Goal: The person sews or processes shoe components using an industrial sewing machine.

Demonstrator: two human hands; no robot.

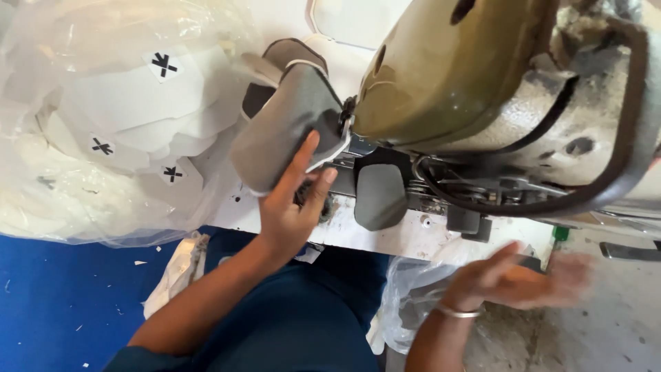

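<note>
The left hand (292,207) presses flat, fingers spread, against a grey curved fabric shoe-upper piece (286,127), holding it up to the needle end of an olive-green industrial sewing machine (447,65) near the white worktop's (406,238) front edge. The right hand (513,282), blurred, hangs open with nothing in it just off that edge beside a crumpled clear plastic bag (410,296). A large clear bag of white cut pieces (110,131) crowds the worktop's left side.
</note>
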